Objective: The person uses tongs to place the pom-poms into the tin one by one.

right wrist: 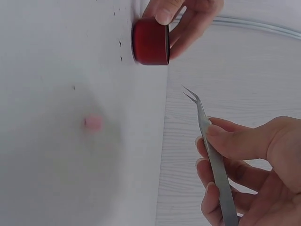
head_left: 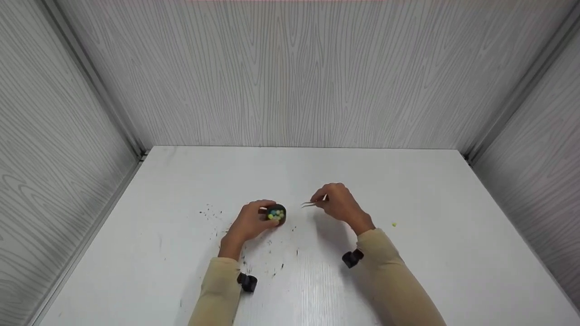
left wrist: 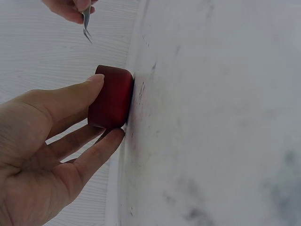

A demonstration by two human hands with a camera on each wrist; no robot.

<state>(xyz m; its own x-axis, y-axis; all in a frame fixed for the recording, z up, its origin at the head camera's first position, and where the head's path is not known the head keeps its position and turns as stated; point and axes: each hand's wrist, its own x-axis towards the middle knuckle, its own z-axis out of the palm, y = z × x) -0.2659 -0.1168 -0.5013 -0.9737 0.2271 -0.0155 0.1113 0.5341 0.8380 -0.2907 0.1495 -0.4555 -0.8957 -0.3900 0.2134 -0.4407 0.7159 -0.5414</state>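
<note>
My left hand (head_left: 248,221) grips a small round cup (head_left: 284,216), thumb on one side and fingers on the other. In the left wrist view the cup (left wrist: 112,96) looks dark red and stands on the table. Several yellow, green and blue beads (head_left: 277,214) lie inside it. To the right of the cup, my right hand (head_left: 340,203) pinches bent-tip metal tweezers (right wrist: 214,155) between thumb and fingers. Their tips are slightly apart, point toward the cup and hold nothing visible.
A yellow-green bead (head_left: 394,224) lies on the white table (head_left: 453,253), right of my right forearm. A pink bead-like piece (right wrist: 93,123) shows in the right wrist view. Dark specks (head_left: 210,212) are scattered around the left hand. Wood-grain panels (head_left: 290,77) enclose the back and sides.
</note>
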